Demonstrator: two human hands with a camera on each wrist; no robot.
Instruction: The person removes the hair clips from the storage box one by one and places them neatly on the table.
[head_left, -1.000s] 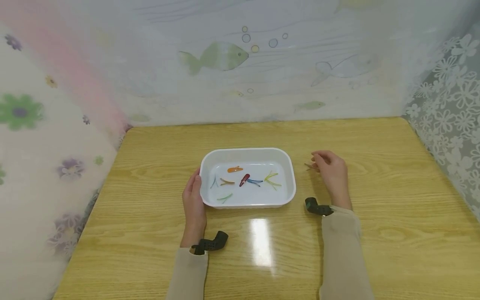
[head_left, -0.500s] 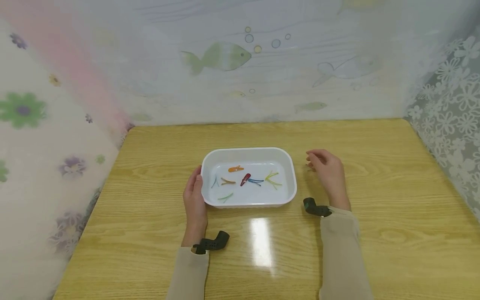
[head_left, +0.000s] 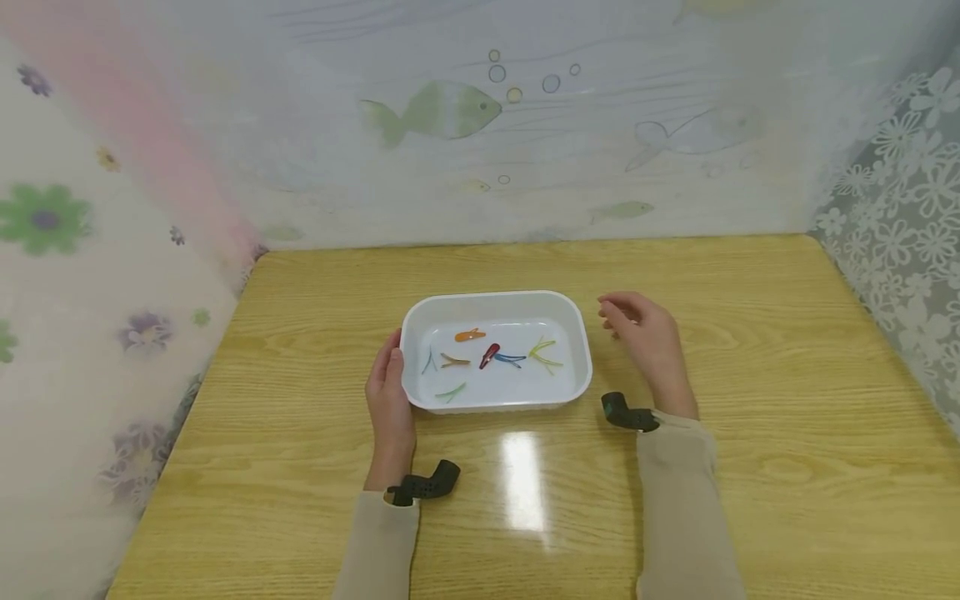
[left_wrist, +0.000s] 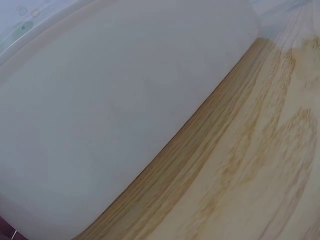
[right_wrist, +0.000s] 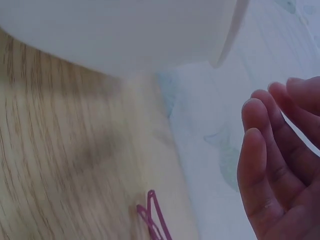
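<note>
My left hand (head_left: 387, 392) holds the left end of a white plastic tray (head_left: 495, 405), its thumb at the rim. The left wrist view is filled mostly by the tray's outer wall (left_wrist: 110, 115). Inside lie an orange snap hair clip (head_left: 470, 335), a red snap clip (head_left: 490, 356), a blue hair clip (head_left: 510, 359), and yellow (head_left: 545, 353), brown (head_left: 454, 361), green (head_left: 451, 391) and pale blue (head_left: 429, 361) ones. Right of the tray, my right hand (head_left: 643, 332) hovers with loosely bent fingers and nothing visible in them. Below it, a purple hair clip (right_wrist: 152, 217) lies on the table.
The wooden table (head_left: 300, 333) runs back to a wall (head_left: 555, 167) painted with fish. A flowered wall stands at the left, a lace-patterned surface (head_left: 911, 200) at the right. Each wrist wears a black camera mount (head_left: 630, 414).
My right hand has moved left and slightly up toward the tray. The thin clip seen at its fingertips earlier no longer shows in the head view. The left hand stays on the tray.
</note>
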